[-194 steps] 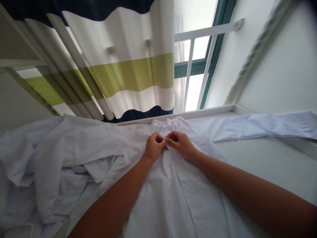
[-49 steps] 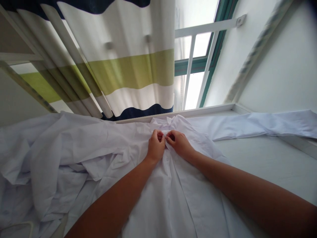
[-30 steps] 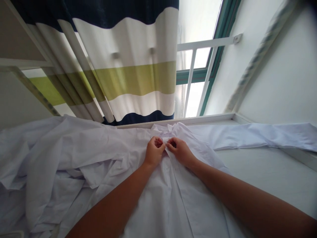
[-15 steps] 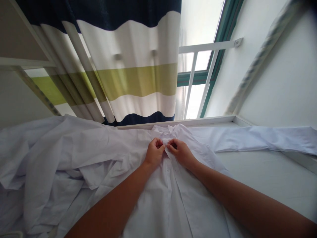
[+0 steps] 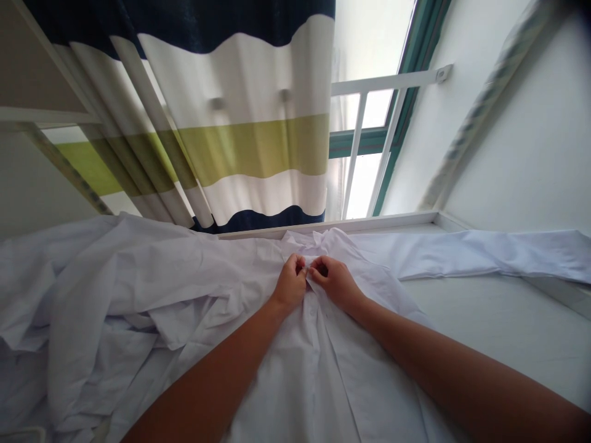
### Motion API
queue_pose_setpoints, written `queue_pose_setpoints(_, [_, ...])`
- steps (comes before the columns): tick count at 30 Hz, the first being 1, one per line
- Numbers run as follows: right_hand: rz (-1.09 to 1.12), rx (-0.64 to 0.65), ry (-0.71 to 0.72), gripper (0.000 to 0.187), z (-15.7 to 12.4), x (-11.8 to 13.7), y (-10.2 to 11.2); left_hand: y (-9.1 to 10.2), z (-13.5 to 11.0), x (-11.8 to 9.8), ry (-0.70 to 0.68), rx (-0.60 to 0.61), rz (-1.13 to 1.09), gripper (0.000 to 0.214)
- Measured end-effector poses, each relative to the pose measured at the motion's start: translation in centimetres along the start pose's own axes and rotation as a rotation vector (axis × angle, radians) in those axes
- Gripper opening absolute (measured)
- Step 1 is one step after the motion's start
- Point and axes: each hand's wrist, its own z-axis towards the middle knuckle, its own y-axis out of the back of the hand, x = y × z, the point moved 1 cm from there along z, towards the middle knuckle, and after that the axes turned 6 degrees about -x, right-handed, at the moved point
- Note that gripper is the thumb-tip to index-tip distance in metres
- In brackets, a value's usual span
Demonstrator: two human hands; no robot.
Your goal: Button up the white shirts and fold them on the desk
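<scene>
A white button-up shirt (image 5: 295, 369) lies spread face up, its collar (image 5: 314, 240) at the far side and one long sleeve (image 5: 484, 252) stretched to the right. Just below the collar, my left hand (image 5: 290, 283) pinches the front placket from the left. Opposite it, my right hand (image 5: 335, 283) pinches the cloth from the right, and the fingertips of both hands nearly meet. Whatever small part is between them is hidden by my fingers. Lower on the placket a small button (image 5: 313, 311) shows. The front edges part toward me.
More crumpled white cloth (image 5: 101, 307) is heaped at the left. Under the shirt is a white surface (image 5: 503, 326) with a raised rim (image 5: 392, 221) at the back. Beyond hang a striped curtain (image 5: 253, 147) and a white railing (image 5: 388, 83) before a window.
My fingertips have drawn slightly closer together at the placket. The shirt lies as before, and the camera view has shifted a little.
</scene>
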Motion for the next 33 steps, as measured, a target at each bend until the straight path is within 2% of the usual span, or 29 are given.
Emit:
queue_pose_setpoints(6, [0.035, 0.016, -0.018, 0.014, 0.3, -0.5, 0.3, 0.1, 0.1, 0.2, -0.009, -0.017, -0.012, 0.016])
queue_pose_setpoints(12, [0.046, 0.008, -0.038, 0.018, 0.4, -0.7, 0.4, 0.3, 0.1, 0.4, -0.005, -0.092, 0.001, 0.021])
queue_pose_setpoints(17, [0.018, -0.019, -0.030, 0.015, 0.2, -0.7, 0.5, 0.3, 0.0, -0.1, 0.025, -0.075, -0.024, 0.023])
queue_pose_setpoints(21, [-0.045, 0.024, 0.002, 0.009, 0.2, -1.1, 0.6, 0.6, -0.2, -0.5, 0.005, -0.061, 0.135, 0.022])
queue_pose_setpoints(27, [-0.134, 0.047, 0.033, 0.004, 0.2, -1.3, 0.7, 1.0, -0.5, -1.4, -0.162, -0.071, 0.546, 0.018])
queue_pose_setpoints(29, [-0.137, 0.012, 0.031, 0.004, 0.2, -0.9, 1.0, 0.9, -0.6, -1.6, -0.174, -0.054, 0.614, 0.017])
queue_pose_setpoints(33, [-0.051, -0.231, 0.047, 0.013, 0.2, -0.1, 2.2, 0.9, -0.7, -1.7, -0.220, -0.018, 0.694, 0.017])
